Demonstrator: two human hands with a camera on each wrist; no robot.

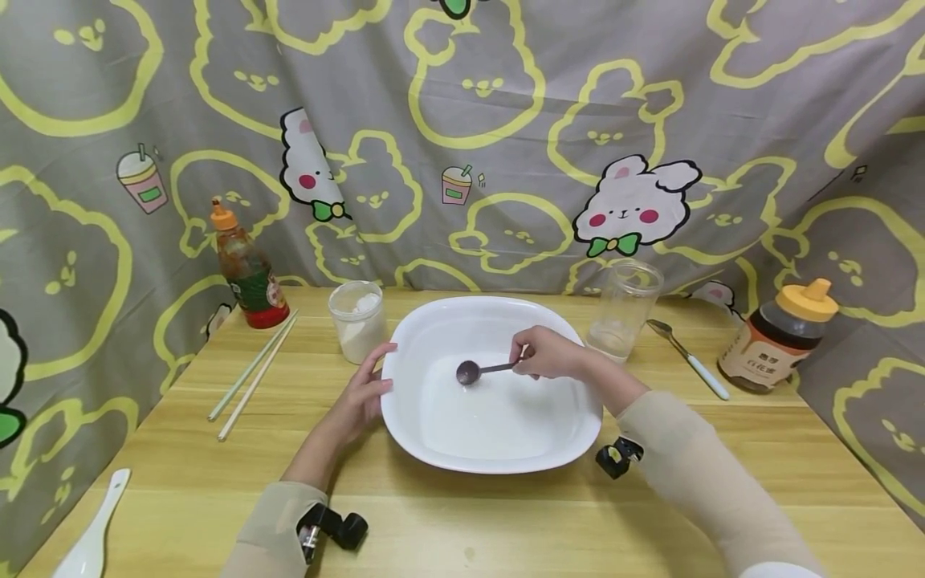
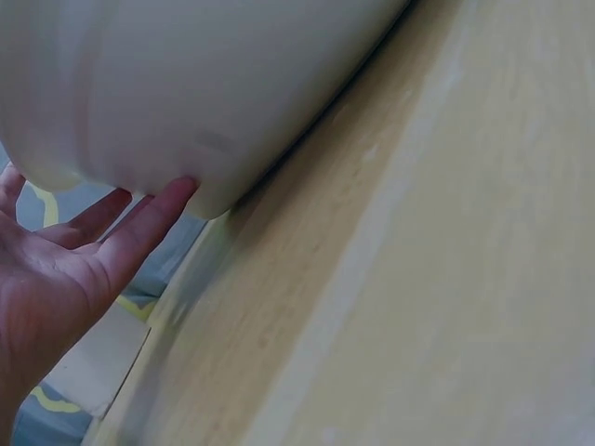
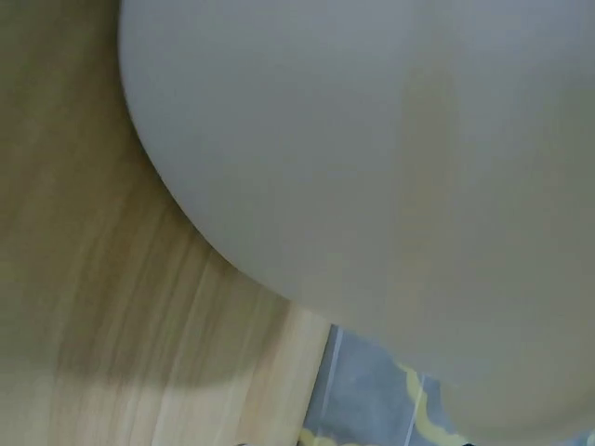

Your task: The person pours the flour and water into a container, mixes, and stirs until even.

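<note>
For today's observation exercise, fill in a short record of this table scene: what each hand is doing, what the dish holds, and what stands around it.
left hand: left hand rests with straight fingers against the outer rim of the white dish
right hand: right hand pinches the handle of a small dark spoon, its bowl over the middle of the dish
dish contents: looks like clear liquid; hard to tell
left of dish: tub of white powder, sauce bottle, chopsticks, white spoon
right of dish: clear cup, metal spoon, honey jar
surface: wooden table
</note>
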